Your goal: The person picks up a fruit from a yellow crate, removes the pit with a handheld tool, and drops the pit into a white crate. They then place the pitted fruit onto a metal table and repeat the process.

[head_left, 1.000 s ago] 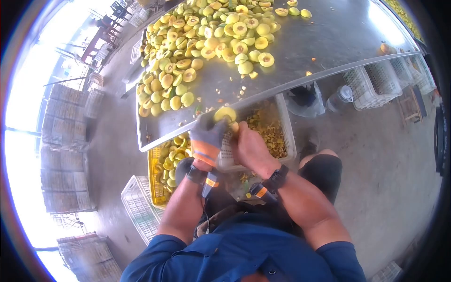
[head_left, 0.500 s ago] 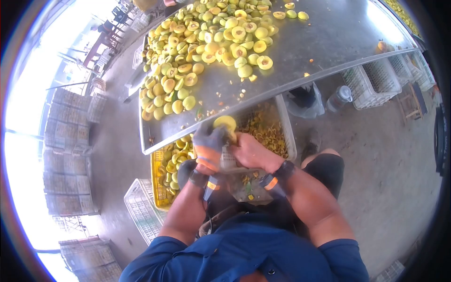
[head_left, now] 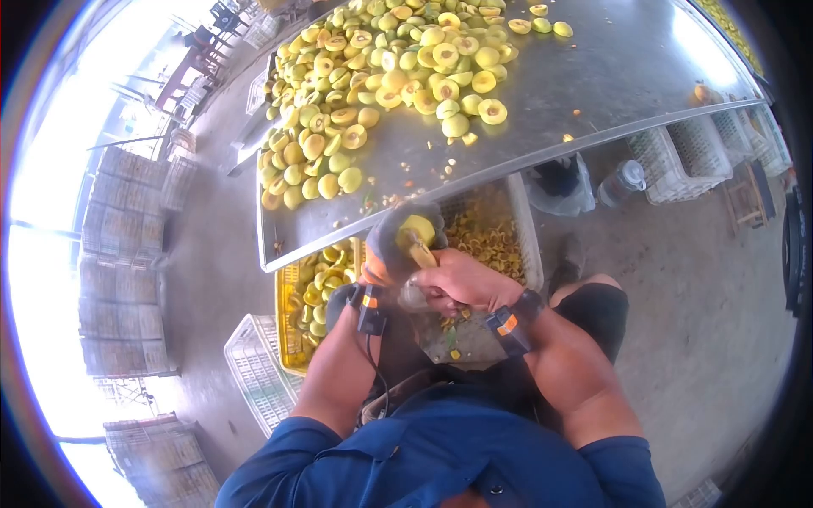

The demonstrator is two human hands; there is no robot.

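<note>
My left hand (head_left: 391, 247), in a grey and orange glove, is closed around a yellow-green peach half (head_left: 417, 229), its cut face turned up. My right hand (head_left: 470, 278), bare, is closed on a short tan tool (head_left: 422, 252) whose end meets the fruit; its exact kind is blurred. Both hands are just below the front edge of the metal table (head_left: 542, 110). Behind them a crate (head_left: 532, 245) holds brownish-yellow scraps (head_left: 487, 241). Beside my left forearm, a yellow crate (head_left: 292, 360) contains more fruit halves (head_left: 318, 284).
A large heap of halved fruit (head_left: 373, 76) covers the table's left part. Under the table are a plastic bag (head_left: 572, 186), a clear jug (head_left: 622, 182) and white crates (head_left: 677, 161). A white crate (head_left: 254, 360) stands at left, near stacked crates (head_left: 123, 271).
The fruit half has tilted in my left hand, and the tan tool now shows against it. My right hand has turned and shifted right. The view has moved slightly.
</note>
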